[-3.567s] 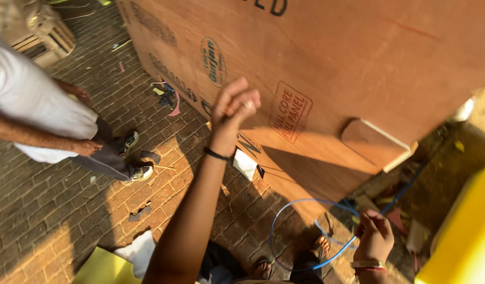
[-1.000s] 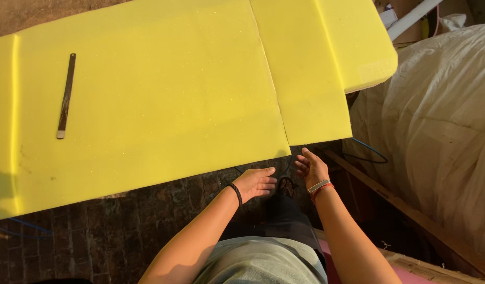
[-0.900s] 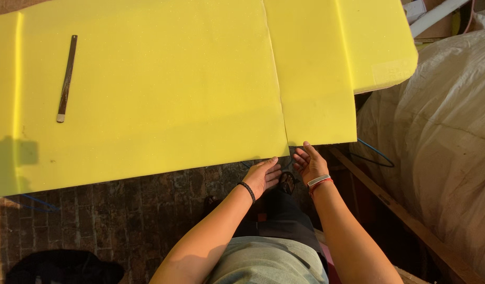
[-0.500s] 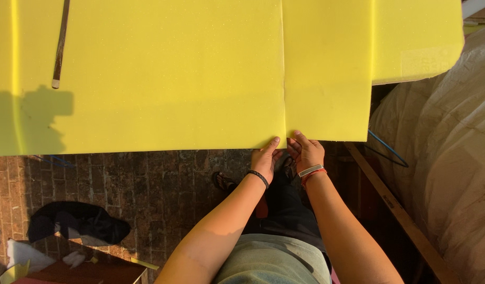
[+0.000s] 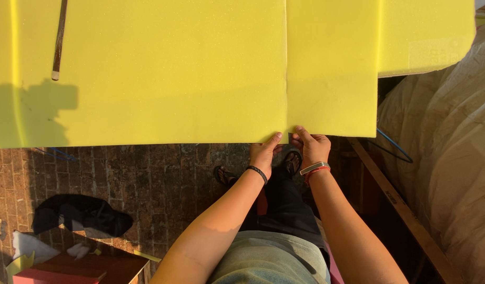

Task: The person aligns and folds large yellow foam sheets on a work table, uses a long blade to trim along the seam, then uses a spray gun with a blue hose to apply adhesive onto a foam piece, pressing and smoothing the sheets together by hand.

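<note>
Head view: our left hand [image 5: 263,153] and right hand [image 5: 312,147] now pinch the yellow foam sheet [image 5: 163,68] at its near edge (beside the slit), nearer than before. Brick floor [image 5: 148,179] lies below.

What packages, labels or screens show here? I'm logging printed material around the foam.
Wrapped bundle: right side, bulky, covered in pale translucent sheeting.
Box: bottom left corner on the brick floor, brown with a red edge.
Faint embossed mark: on the yellow foam's upper right piece; unreadable.
No screens or signs.
</note>
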Demonstrator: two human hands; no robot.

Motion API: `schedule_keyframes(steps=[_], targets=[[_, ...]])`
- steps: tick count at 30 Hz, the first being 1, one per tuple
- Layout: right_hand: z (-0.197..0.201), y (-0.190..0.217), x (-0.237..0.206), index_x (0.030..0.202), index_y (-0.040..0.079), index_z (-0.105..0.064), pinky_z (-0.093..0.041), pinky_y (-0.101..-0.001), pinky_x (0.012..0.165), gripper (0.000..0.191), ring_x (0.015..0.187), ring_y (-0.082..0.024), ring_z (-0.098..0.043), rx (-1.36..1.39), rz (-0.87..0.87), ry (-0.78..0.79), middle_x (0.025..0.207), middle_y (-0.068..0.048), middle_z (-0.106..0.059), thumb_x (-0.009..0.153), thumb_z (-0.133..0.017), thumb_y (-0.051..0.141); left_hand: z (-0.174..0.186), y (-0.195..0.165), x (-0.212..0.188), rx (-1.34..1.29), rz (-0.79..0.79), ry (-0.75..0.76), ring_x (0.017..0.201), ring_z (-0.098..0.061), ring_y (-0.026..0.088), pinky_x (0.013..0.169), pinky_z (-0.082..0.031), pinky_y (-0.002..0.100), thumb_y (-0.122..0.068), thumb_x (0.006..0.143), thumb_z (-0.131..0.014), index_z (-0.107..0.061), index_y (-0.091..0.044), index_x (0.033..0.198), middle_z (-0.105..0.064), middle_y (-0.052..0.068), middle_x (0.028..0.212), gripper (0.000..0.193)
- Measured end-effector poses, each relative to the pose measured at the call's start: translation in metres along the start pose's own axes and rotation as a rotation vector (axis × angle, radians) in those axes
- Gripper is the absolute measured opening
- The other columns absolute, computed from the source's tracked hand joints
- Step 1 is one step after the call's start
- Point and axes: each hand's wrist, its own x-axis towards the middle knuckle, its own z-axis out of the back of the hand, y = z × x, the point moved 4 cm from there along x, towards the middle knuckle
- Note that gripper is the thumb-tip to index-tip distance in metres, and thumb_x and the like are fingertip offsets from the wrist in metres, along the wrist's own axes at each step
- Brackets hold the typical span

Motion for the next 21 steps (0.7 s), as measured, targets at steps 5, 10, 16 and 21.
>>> schedule_keyframes(steps=[5,10,16,21], targets=[[-0.001,0.000,0.003,0.092,0.001,-0.072,-0.059,-0.0282,0.068,0.009,0.072,-0.014,-0.069,-0.020,-0.016,-0.005,0.081,-0.007,-0.072,0.090,-0.077,0.009,-0.004,-0.003,0.001,0.002,-0.021,0.012,0.086,-0.072,0.016,0.075,-0.060,0.032,-0.021,0.086,-0.082,-0.075,-0.006,0.102,-0.075,0.005,0.095,0.023],[-0.008,0.001,0.005,0.092,0.002,-0.073,-0.059,-0.0278,0.069,0.008,0.075,-0.013,-0.069,-0.021,-0.043,0.037,0.085,-0.006,-0.073,0.091,-0.077,0.009,-0.008,-0.009,0.002,-0.006,-0.009,0.021,0.088,-0.072,0.016,0.077,-0.060,0.032,-0.020,0.086,-0.081,-0.075,-0.005,0.104,-0.075,0.006,0.098,0.024],[-0.016,0.004,0.006,0.094,0.004,-0.072,-0.059,-0.0287,0.068,0.007,0.076,-0.013,-0.067,0.086,-0.107,0.085,0.089,-0.005,-0.073,0.090,-0.077,0.008,-0.012,-0.017,0.002,-0.104,-0.041,0.116,0.097,-0.070,0.013,0.085,-0.058,0.030,-0.020,0.086,-0.082,-0.072,-0.007,0.107,-0.073,0.004,0.104,0.027],[-0.016,0.013,0.006,0.098,0.004,-0.068,-0.059,-0.0315,0.067,0.010,0.078,-0.017,-0.071,0.169,-0.157,0.121,0.087,-0.007,-0.072,0.093,-0.068,0.012,-0.013,-0.022,-0.002,-0.199,0.037,0.132,0.087,-0.067,0.015,0.082,-0.058,0.032,-0.025,0.087,-0.082,-0.070,-0.009,0.105,-0.070,0.004,0.094,0.027]])
